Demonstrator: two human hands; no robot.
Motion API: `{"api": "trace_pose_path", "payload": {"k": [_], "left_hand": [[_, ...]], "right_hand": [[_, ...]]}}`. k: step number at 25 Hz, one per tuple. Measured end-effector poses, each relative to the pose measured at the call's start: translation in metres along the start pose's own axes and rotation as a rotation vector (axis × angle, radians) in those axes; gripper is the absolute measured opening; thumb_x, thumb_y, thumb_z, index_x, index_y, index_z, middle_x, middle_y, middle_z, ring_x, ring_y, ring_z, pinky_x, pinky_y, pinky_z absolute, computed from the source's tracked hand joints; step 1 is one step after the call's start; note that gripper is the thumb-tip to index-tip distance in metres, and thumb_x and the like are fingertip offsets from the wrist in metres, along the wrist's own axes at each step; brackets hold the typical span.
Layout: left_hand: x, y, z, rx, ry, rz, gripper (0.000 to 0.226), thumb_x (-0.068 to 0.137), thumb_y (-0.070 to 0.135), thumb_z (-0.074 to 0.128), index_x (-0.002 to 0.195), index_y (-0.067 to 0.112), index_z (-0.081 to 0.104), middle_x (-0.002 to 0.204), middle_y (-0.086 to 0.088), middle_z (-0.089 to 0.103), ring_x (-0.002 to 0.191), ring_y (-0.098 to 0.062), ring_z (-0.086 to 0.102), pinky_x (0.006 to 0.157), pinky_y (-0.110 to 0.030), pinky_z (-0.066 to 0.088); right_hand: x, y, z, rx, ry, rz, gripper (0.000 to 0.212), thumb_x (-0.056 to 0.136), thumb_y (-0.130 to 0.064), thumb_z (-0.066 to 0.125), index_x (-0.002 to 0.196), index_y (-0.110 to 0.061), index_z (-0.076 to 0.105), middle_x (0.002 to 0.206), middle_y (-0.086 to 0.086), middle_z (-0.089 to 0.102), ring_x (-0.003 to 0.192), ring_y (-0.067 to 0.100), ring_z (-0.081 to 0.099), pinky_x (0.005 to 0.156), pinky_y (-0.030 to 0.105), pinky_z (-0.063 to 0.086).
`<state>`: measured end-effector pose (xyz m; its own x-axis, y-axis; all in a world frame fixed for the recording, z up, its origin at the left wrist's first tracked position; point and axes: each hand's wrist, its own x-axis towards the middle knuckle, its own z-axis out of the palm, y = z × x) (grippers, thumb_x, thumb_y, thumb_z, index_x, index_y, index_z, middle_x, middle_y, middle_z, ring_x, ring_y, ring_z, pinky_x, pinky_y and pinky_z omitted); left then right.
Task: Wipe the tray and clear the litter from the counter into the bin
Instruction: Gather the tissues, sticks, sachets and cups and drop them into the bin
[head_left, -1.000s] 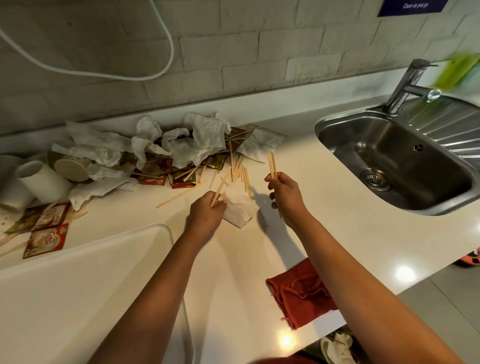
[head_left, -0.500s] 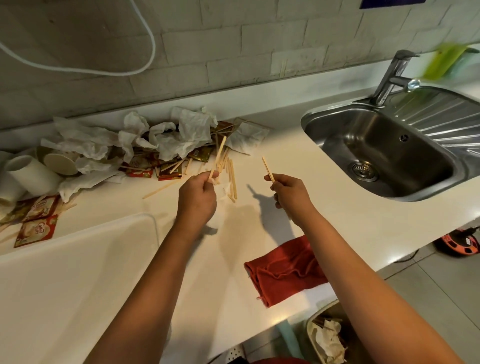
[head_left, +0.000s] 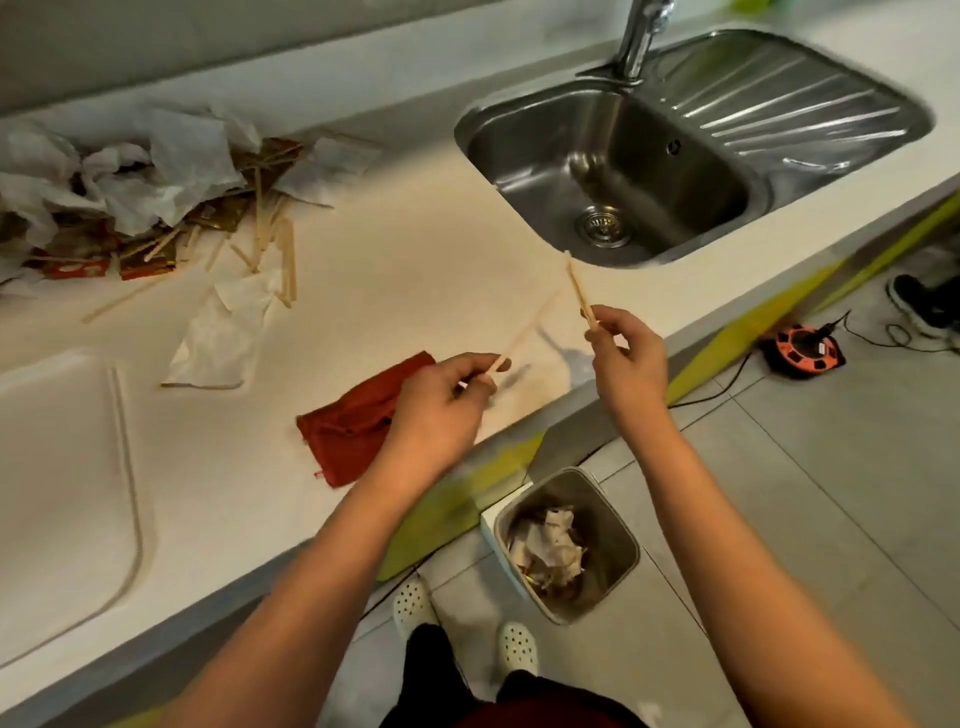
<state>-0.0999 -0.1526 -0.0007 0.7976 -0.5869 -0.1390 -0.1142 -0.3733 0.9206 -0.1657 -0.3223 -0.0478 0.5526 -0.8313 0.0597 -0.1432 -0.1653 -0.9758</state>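
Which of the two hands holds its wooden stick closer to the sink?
The right hand. Its stick points up toward the sink, while the left hand holds its stick lower, beside the red cloth.

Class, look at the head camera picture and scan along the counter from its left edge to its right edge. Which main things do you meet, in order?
White tray → heap of crumpled tissues and sachets → loose wooden stirrers → red cloth → left hand → right hand → steel sink.
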Motion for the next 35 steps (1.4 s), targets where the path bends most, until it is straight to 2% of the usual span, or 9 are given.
{"api": "trace_pose_path", "payload": {"k": [4, 7, 13, 16, 18, 20, 25, 31, 35], "left_hand": [[-0.034, -0.025, 0.069, -0.011, -0.184, -0.016, 0.033, 0.09, 0.002, 0.052, 0.091, 0.034, 0.059, 0.076, 0.009, 0.058, 0.064, 0.001, 0.048, 0.058, -0.007, 0.037], [-0.047, -0.075, 0.105, 0.041, -0.271, -0.241, 0.028, 0.089, -0.002, 0.05, 0.099, 0.019, 0.064, 0.079, 0.004, 0.06, 0.073, -0.009, 0.054, 0.064, -0.015, 0.042], [-0.055, -0.144, 0.136, 0.186, -0.345, -0.655, 0.024, 0.088, 0.004, 0.053, 0.11, 0.003, 0.063, 0.079, -0.007, 0.062, 0.057, -0.006, 0.051, 0.047, -0.016, 0.039], [-0.049, -0.148, 0.144, 0.007, -0.428, -0.802, 0.04, 0.091, 0.02, 0.056, 0.128, 0.007, 0.052, 0.104, -0.008, 0.064, 0.086, -0.015, 0.062, 0.069, -0.025, 0.049], [-0.045, -0.152, 0.144, 0.006, -0.537, -0.859, 0.054, 0.091, 0.035, 0.055, 0.14, 0.016, 0.039, 0.134, -0.008, 0.051, 0.12, -0.024, 0.051, 0.087, -0.036, 0.044], [-0.044, -0.152, 0.14, 0.092, -0.588, -0.805, 0.052, 0.091, 0.036, 0.055, 0.139, 0.02, 0.041, 0.136, -0.006, 0.049, 0.118, -0.023, 0.049, 0.084, -0.033, 0.043], [-0.04, -0.118, 0.126, 0.012, -0.437, -0.549, 0.032, 0.09, 0.012, 0.056, 0.121, 0.01, 0.057, 0.11, -0.006, 0.064, 0.095, -0.014, 0.055, 0.08, -0.025, 0.043], [-0.029, -0.013, 0.044, -0.261, -0.208, -0.161, 0.02, 0.09, 0.001, 0.054, 0.096, 0.018, 0.062, 0.083, 0.004, 0.059, 0.065, 0.0, 0.059, 0.056, -0.016, 0.048], [-0.005, 0.001, -0.041, -0.266, 0.114, -0.091, 0.023, 0.091, 0.006, 0.053, 0.09, 0.027, 0.063, 0.081, 0.004, 0.06, 0.055, -0.001, 0.053, 0.051, -0.016, 0.044]], "right_hand": [[-0.028, 0.083, -0.067, -0.002, 0.124, 0.006, 0.02, 0.088, -0.015, 0.05, 0.104, -0.019, 0.062, 0.084, 0.0, 0.057, 0.071, 0.016, 0.051, 0.061, 0.026, 0.042], [-0.065, 0.142, -0.095, -0.15, 0.138, 0.278, 0.016, 0.09, -0.007, 0.052, 0.098, -0.011, 0.066, 0.071, -0.002, 0.055, 0.06, 0.017, 0.047, 0.056, 0.029, 0.042], [-0.108, 0.201, -0.104, -0.502, -0.269, 0.856, 0.022, 0.082, 0.0, 0.052, 0.073, -0.013, 0.067, 0.06, 0.001, 0.054, 0.05, 0.013, 0.047, 0.044, 0.02, 0.037], [-0.104, 0.203, -0.092, -0.548, -0.385, 0.918, 0.022, 0.088, -0.006, 0.052, 0.104, -0.008, 0.067, 0.088, 0.011, 0.065, 0.072, 0.021, 0.059, 0.061, 0.027, 0.05], [-0.098, 0.206, -0.081, -0.568, -0.439, 0.854, 0.033, 0.09, -0.01, 0.051, 0.122, -0.008, 0.057, 0.121, 0.015, 0.06, 0.102, 0.028, 0.059, 0.085, 0.035, 0.051], [-0.094, 0.206, -0.074, -0.554, -0.399, 0.788, 0.033, 0.09, -0.008, 0.05, 0.122, -0.007, 0.056, 0.126, 0.015, 0.057, 0.11, 0.029, 0.056, 0.097, 0.034, 0.045], [-0.09, 0.17, -0.06, -0.315, -0.214, 0.506, 0.02, 0.089, -0.004, 0.054, 0.108, -0.007, 0.061, 0.094, 0.005, 0.062, 0.084, 0.02, 0.057, 0.059, 0.0, 0.04], [-0.053, 0.052, -0.018, 0.015, 0.003, -0.211, 0.012, 0.083, -0.013, 0.054, 0.091, -0.019, 0.058, 0.075, -0.005, 0.056, 0.065, -0.002, 0.049, 0.058, 0.012, 0.04], [-0.027, -0.017, 0.033, 0.012, -0.12, -0.278, 0.017, 0.085, -0.004, 0.052, 0.089, -0.018, 0.06, 0.077, -0.013, 0.055, 0.064, -0.004, 0.051, 0.057, 0.011, 0.039]]}}
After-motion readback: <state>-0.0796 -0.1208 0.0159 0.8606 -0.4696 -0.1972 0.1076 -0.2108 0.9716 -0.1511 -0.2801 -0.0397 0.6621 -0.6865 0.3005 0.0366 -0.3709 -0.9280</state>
